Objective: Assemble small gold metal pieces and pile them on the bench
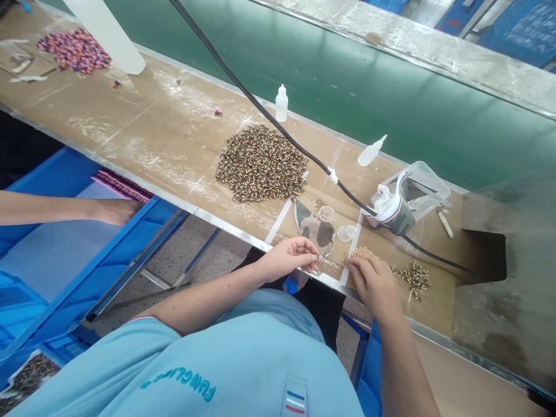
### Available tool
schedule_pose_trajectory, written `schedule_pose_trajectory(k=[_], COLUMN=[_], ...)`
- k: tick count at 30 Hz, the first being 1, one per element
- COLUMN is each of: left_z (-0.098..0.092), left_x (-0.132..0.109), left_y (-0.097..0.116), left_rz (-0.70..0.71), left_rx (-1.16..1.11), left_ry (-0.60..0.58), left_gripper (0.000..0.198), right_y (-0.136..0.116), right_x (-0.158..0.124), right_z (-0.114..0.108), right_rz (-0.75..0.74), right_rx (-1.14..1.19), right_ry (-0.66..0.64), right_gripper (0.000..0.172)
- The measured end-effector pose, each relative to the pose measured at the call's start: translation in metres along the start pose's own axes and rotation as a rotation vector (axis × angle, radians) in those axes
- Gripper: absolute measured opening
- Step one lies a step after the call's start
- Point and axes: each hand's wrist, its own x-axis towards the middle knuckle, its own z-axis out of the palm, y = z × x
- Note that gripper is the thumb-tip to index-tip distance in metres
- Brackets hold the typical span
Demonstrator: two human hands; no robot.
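Narrow pinches are formed by the left fingers (pixel 314 256) and right fingers (pixel 354 264), any held item too small to tell; beads (pixel 361 251) are heaped just beyond the right fingers on the surface (pixel 130 119).

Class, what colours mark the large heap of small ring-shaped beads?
Brown, black and cream beads, clearest in the head view.

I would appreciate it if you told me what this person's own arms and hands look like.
The left hand and right hand are gloveless, and the arms bare below short sleeves. The light blue shirt has teal lettering and a small blue, white and red striped patch.
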Motion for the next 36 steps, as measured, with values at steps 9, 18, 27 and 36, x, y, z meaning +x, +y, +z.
schedule_pose_trajectory(k=[9,18,27,36], left_z=[0.0,-0.001,0.001,0.0], left_x=[-0.001,0.0,-0.001,-0.002], left_y=[0.001,0.0,0.002,0.003], left_rz=[-0.006,-0.015,-0.017,-0.018], left_rx=[-0.019,-0.012,-0.011,-0.009], left_ry=[-0.005,-0.007,-0.002,-0.006], left_gripper=[0.028,0.027,0.026,0.03], right_y=[-0.002,-0.004,-0.004,-0.007], right_x=[0.009,0.012,0.006,0.006], right_z=[0.0,0.001,0.005,0.008], right_rz=[-0.012,-0.065,-0.032,-0.018], right_rx=[0.032,-0.062,-0.02,-0.06], right_ry=[-0.059,-0.064,-0.101,-0.07], right_gripper=[0.022,0.023,0.019,0.019])
